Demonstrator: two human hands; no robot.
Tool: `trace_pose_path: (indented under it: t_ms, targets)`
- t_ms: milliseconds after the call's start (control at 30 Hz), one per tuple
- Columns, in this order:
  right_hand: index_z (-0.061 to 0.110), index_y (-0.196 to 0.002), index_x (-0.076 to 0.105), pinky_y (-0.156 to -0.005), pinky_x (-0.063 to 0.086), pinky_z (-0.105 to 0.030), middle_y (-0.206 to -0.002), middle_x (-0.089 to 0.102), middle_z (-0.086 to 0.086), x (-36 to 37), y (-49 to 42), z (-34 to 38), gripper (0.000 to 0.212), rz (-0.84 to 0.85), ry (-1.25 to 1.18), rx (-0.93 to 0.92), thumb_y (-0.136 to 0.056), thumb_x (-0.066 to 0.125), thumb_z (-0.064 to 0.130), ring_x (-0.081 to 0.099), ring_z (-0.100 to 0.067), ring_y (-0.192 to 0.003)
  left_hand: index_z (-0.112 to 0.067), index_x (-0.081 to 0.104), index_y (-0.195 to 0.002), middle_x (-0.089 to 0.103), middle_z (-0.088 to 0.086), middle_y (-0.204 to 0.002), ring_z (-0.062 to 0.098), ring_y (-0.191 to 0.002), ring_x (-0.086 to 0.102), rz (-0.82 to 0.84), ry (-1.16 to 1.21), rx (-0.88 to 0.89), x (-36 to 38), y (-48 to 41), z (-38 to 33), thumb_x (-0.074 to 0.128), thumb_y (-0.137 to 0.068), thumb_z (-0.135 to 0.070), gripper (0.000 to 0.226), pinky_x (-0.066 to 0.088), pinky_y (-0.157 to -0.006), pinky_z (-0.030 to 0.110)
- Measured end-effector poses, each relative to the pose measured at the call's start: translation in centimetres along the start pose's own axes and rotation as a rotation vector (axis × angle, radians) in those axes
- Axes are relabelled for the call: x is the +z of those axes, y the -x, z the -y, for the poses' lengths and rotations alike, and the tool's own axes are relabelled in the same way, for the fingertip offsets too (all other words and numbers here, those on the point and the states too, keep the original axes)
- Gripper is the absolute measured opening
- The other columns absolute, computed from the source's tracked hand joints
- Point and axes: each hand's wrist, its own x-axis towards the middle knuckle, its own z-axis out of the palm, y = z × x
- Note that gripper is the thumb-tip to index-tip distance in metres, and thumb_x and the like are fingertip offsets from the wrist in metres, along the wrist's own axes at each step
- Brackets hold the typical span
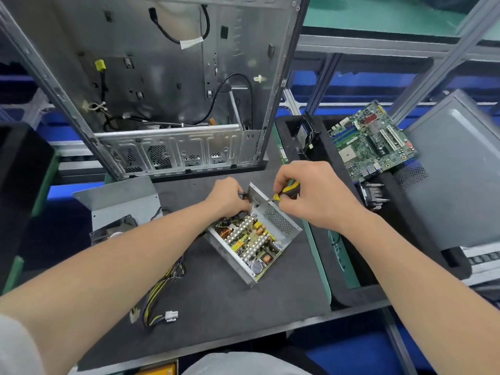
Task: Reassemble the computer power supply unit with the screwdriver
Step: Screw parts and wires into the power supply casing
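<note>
Gripping the yellow-and-black-handled screwdriver (289, 189) in my curled right hand (311, 196), I have its tip against the far wall of the open silver metal power supply unit (254, 239), which lies on the dark grey table (243, 307); my left hand (230, 197) clutches that unit's far corner.

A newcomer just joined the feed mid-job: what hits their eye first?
The open power supply at centre, its circuit board bare. Both hands meet at its far wall: the right hand grips a yellow-black screwdriver against it, the left hand holds the corner. Behind stands a stripped case; a motherboard lies at right.
</note>
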Motion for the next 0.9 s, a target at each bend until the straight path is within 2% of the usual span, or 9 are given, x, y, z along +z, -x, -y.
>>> trace_pose_path:
  t_ms: [67,167,300,367,433,567,700,800,900]
  targets:
    - [0.016,-0.088,0.070,-0.078,0.052,-0.033,-0.087,0.069,0.006,0.4,0.0,0.2,0.016,0.003,0.008,-0.014,-0.077,0.073,0.005,0.063,-0.011,-0.080,-0.004,0.065,-0.068,0.072,0.013,-0.073,0.023,-0.065,0.062,-0.003,0.007,-0.014,0.2,-0.1,-0.1,0.083,-0.082,-0.024,0.030,0.047,-0.056,0.029]
    - [0.013,-0.090,0.068,-0.077,0.053,-0.037,-0.085,0.069,0.004,1.2,-0.1,0.3,0.017,-0.002,0.006,-0.032,-0.078,0.072,0.003,0.065,-0.014,-0.075,-0.006,0.056,-0.068,0.061,0.009,-0.069,0.022,-0.063,0.054,0.002,-0.009,-0.029,0.3,-0.3,-0.2,0.083,-0.082,-0.025,0.036,0.040,-0.052,0.029]
    - [0.013,-0.094,0.064,-0.075,0.055,-0.040,-0.081,0.069,0.002,2.2,-0.3,0.2,0.019,-0.006,0.009,-0.025,-0.079,0.071,0.003,0.066,-0.017,-0.072,-0.003,0.058,-0.076,0.061,0.010,-0.076,0.025,-0.070,0.055,0.022,-0.019,-0.036,0.3,-0.5,-0.3,0.083,-0.083,-0.026,0.034,0.038,-0.052,0.030]
    - [0.014,-0.094,0.062,-0.072,0.055,-0.042,-0.078,0.068,0.000,2.5,-0.4,0.2,0.020,0.001,0.004,-0.022,-0.080,0.071,0.003,0.065,-0.022,-0.072,-0.003,0.059,-0.078,0.062,0.012,-0.077,0.027,-0.073,0.057,0.030,-0.038,-0.032,0.3,-0.6,-0.2,0.082,-0.084,-0.028,0.035,0.042,-0.057,0.032]
    - [0.015,-0.096,0.062,-0.071,0.054,-0.044,-0.077,0.068,-0.002,2.7,-0.6,0.2,0.020,0.025,0.001,-0.013,-0.082,0.071,0.003,0.064,-0.025,-0.073,-0.005,0.057,-0.075,0.061,0.010,-0.076,0.027,-0.073,0.057,0.028,-0.043,-0.038,0.4,-0.8,-0.2,0.082,-0.085,-0.030,0.036,0.041,-0.055,0.031]
    - [0.019,-0.097,0.061,-0.073,0.057,-0.048,-0.082,0.067,0.001,3.1,-0.9,0.0,0.019,0.073,-0.009,0.030,-0.086,0.070,0.006,0.063,-0.023,-0.079,-0.010,0.053,-0.066,0.054,0.002,-0.063,0.018,-0.059,0.049,0.026,-0.037,-0.051,0.5,-1.1,0.1,0.082,-0.084,-0.032,0.041,0.032,-0.045,0.028]
    - [0.019,-0.098,0.063,-0.073,0.057,-0.049,-0.082,0.067,0.003,3.3,-0.8,-0.1,0.019,0.074,-0.011,0.042,-0.086,0.071,0.008,0.063,-0.021,-0.079,-0.007,0.060,-0.074,0.056,0.003,-0.064,0.018,-0.058,0.050,0.047,0.000,-0.071,0.5,-1.3,0.2,0.082,-0.082,-0.030,0.034,0.034,-0.046,0.028]
    - [0.020,-0.098,0.063,-0.074,0.057,-0.048,-0.084,0.068,0.003,3.3,-0.7,-0.1,0.018,0.075,-0.009,0.046,-0.086,0.071,0.008,0.064,-0.021,-0.080,-0.009,0.055,-0.069,0.055,0.001,-0.063,0.013,-0.053,0.046,0.051,0.018,-0.081,0.5,-1.4,0.3,0.083,-0.082,-0.031,0.038,0.032,-0.044,0.026]
    - [0.019,-0.098,0.062,-0.074,0.056,-0.048,-0.084,0.068,0.002,3.3,-0.6,-0.2,0.018,0.071,-0.015,0.050,-0.086,0.071,0.008,0.064,-0.021,-0.080,-0.008,0.057,-0.073,0.055,0.002,-0.066,0.015,-0.056,0.047,0.054,0.031,-0.086,0.4,-1.5,0.2,0.085,-0.081,-0.032,0.037,0.032,-0.045,0.028]
